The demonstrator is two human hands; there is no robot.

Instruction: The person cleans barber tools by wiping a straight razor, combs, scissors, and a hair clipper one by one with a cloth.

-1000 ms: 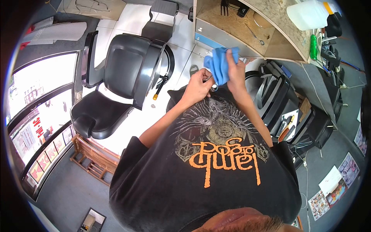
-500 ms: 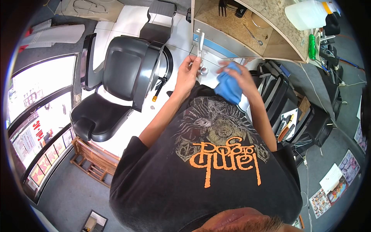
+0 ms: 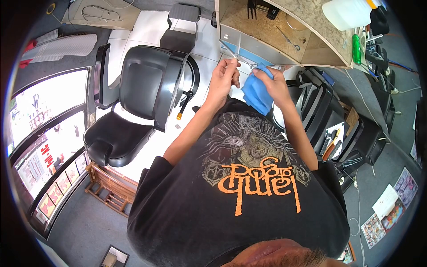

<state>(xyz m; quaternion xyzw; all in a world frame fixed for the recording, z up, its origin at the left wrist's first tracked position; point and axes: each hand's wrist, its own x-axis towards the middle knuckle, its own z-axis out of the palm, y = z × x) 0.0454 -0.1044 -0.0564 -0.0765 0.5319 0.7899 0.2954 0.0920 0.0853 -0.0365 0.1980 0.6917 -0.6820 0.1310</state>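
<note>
A pair of scissors (image 3: 237, 54) is held in front of my chest, its two blades spread apart and pointing away from me. My left hand (image 3: 224, 76) is closed around it just below the pivot, partly hiding one handle. In my right hand (image 3: 276, 84) is a blue cloth (image 3: 258, 92), pinched between thumb and fingers and hanging down toward my shirt. The cloth's upper edge meets the right-hand handle of the scissors; the exact contact is hidden.
A black barber chair (image 3: 143, 82) stands to the left, near the window. Ahead right, an open wooden shelf (image 3: 258, 29) holds a black comb (image 3: 251, 10) and another pair of scissors (image 3: 289, 39). A jug (image 3: 347, 14) and green bottle (image 3: 356, 49) stand on top.
The scissors have gone from closed to spread blades. My right hand has brought the blue cloth up and left against the handle. The view has shifted slightly.
</note>
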